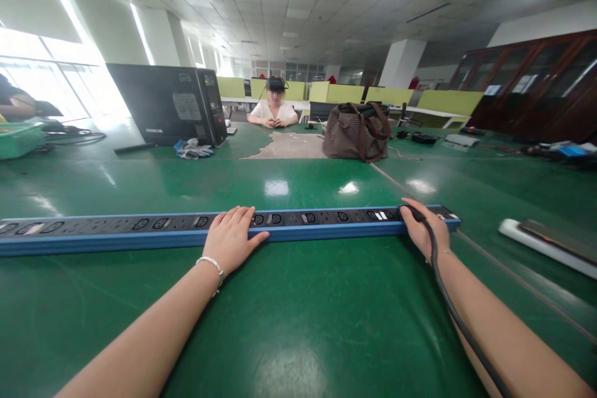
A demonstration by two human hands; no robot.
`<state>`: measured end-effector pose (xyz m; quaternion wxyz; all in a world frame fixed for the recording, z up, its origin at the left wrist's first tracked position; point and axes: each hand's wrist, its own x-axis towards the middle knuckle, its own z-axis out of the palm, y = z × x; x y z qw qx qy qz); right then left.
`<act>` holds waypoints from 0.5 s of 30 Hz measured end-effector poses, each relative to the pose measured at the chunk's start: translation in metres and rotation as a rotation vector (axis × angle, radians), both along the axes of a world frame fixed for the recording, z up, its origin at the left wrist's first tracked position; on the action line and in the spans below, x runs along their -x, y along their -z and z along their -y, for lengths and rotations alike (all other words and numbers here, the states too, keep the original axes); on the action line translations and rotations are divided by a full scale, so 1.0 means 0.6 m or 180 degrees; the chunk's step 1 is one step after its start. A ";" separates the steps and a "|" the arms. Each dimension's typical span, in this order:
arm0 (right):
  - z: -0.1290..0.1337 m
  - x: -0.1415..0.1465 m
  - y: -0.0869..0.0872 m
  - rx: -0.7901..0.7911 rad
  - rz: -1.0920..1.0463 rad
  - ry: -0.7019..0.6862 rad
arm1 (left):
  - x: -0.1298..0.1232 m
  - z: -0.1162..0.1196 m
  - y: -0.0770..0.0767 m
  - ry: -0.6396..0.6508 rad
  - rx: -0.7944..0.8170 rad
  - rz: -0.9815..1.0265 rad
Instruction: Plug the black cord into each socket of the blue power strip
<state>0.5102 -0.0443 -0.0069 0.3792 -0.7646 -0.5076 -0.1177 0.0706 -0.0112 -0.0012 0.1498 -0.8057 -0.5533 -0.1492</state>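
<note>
A long blue power strip (317,233) with a black face of several sockets lies across the green table, running out of view at the left. My left hand (233,239) rests flat over its middle, fingers on the socket face and thumb along the near side. Near the strip's right end, my right hand (425,231) is closed on a black plug (413,212) held at the socket face. Whether the plug sits in a socket is hidden by my fingers. From it a black cable (436,255) runs down along my right forearm.
Behind the strip stand a black computer case (163,106), gloves (193,149) and a brown bag (357,134). A person (274,106) sits across the table. At right lies a white strip-shaped thing (550,247); a green basket (18,138) is at far left.
</note>
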 end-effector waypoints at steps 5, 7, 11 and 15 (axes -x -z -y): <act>0.007 -0.012 0.013 -0.0040 0.0316 -0.0180 | 0.000 -0.001 0.000 -0.0025 0.0038 0.0008; 0.009 -0.014 0.017 -0.0086 0.0411 -0.0262 | 0.000 0.000 0.000 -0.0007 0.0037 0.0029; 0.007 -0.016 0.019 -0.0163 0.0355 -0.0246 | 0.000 0.000 0.001 0.0003 0.0033 0.0079; 0.001 -0.020 0.015 0.0057 0.0160 -0.0187 | 0.000 0.000 0.001 0.0015 0.0016 0.0056</act>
